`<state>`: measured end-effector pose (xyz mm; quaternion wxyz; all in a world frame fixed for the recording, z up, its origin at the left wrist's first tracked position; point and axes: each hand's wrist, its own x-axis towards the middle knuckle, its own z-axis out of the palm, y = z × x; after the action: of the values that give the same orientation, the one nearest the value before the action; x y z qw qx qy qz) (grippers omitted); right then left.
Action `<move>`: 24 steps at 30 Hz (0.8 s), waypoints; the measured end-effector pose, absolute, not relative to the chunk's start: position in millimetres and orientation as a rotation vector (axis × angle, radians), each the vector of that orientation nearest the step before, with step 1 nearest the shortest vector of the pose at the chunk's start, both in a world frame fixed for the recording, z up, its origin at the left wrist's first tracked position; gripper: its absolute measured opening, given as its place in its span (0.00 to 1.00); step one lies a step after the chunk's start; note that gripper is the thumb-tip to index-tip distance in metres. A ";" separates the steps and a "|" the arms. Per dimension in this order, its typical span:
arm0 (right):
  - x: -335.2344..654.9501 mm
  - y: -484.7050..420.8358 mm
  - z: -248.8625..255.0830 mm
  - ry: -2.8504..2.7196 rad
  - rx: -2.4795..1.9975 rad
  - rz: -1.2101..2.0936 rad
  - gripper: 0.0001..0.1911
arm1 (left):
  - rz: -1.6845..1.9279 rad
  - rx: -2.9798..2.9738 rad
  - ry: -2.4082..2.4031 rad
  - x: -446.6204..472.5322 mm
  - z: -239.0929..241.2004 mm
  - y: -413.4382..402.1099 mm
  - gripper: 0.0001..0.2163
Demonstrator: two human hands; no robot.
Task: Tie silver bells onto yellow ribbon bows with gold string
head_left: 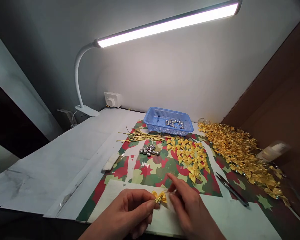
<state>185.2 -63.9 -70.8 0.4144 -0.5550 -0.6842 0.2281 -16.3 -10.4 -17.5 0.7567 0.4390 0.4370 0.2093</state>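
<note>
Low over the front of the table, my left hand pinches a short folded gold cord between thumb and fingertips. Right behind the cord is a yellow ribbon bow, with a bit of shiny silver below it. From the other side my right hand comes close to the bow, its index finger raised. A thin whitish, translucent piece shows at its thumb and fingers, which partly hide it. Beyond my hands lie several silver bells, loose gold cords and rows of yellow bows.
A blue basket holding silver bells stands by the wall. Black scissors or tweezers lie right of my right hand. A large heap of gold bows fills the right side. A white lamp arches over; a white folded pad lies left.
</note>
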 end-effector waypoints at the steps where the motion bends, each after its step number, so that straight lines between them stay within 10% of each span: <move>1: 190.7 -63.9 -69.1 -1.712 -1.439 0.610 0.25 | 0.465 0.954 0.974 -16.9 -16.7 -9.8 0.22; 13: 207.5 -63.0 -64.8 -1.422 -1.370 0.786 0.14 | 0.470 1.138 0.960 -23.4 -13.3 -5.9 0.22; 24: 225.2 -63.2 -91.5 -1.721 -1.493 0.306 0.22 | 0.449 1.153 0.981 -16.9 -7.3 -7.2 0.25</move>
<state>225.2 -63.2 -91.5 0.4090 -0.5928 -0.6831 0.1215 -16.9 -7.2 -7.3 0.7041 0.5185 0.4410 0.2021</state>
